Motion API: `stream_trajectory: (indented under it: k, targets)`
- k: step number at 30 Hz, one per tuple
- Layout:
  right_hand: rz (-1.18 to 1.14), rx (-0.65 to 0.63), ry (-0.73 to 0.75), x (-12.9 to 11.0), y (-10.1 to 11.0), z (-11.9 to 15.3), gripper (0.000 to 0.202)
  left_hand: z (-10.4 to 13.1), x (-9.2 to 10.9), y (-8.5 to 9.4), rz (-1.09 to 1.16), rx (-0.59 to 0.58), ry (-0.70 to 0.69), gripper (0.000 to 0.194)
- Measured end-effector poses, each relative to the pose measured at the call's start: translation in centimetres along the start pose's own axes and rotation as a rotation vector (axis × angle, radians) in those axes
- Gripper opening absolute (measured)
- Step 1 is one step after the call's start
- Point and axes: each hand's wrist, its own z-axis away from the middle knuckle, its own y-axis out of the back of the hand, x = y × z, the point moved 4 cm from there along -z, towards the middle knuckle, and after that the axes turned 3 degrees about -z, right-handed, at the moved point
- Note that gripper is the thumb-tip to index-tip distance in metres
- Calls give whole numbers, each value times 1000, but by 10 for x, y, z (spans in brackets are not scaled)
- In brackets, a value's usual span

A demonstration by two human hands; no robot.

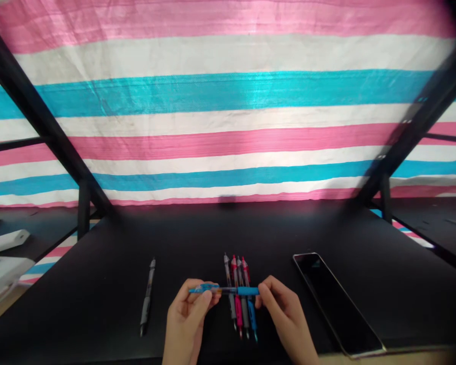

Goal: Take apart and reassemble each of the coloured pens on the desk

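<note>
Both hands meet low at the centre of the black table (197, 238), sharing one blue pen (224, 290) held crosswise, level, just above a row of pens. Left hand (186, 317): fingers (203, 299) pinched on the pen's end with the light blue cap or clip part. Right hand (285, 312): fingertips (264, 294) clamped on the blue grip end. Between the two grips a short clear stretch of barrel shows; whether the pen is coming apart or closed at that joint, cannot tell. Underneath, the row of pens (240, 296) lies side by side, touching or nearly so, pointing away from the person: red, grey, pink and blue sections visible, roughly four or five pens, exact count unclear because the held pen crosses them. One black pen (147, 296) lies alone well to the left, apart from the row, untouched. A dark smartphone (336, 301) lies screen-up to the right, near the table edge, clear of both hands. Judged state of the work: the row looks laid out and orderly, one pen is in hand, the lone black pen lies apart from the group. Behind the table hangs a pink, white and blue striped tarp (228, 101); black frame bars (34, 111) slant on both sides.
</note>
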Motion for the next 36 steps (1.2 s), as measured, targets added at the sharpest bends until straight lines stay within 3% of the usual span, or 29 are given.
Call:
stream_trajectory:
  k: [3, 8, 12, 24, 36]
  targets:
    - [-15, -4, -5, 0, 1, 0, 37, 0, 0, -1, 1, -18, -3, 27]
    - [21, -9, -14, 1, 0, 2, 44, 1, 2, -1, -10, -20, -5, 25]
    - [-5, -7, 6, 2, 0, 3, 32, 1, 2, -1, 17, -4, 10, 27]
    - [-26, 46, 1, -2, 1, 1, 42, 2, 1, 1, 32, 9, 20, 28]
    - [-111, 75, -26, 10, 6, 3, 25, -1, -2, 2, 96, 34, 19, 28]
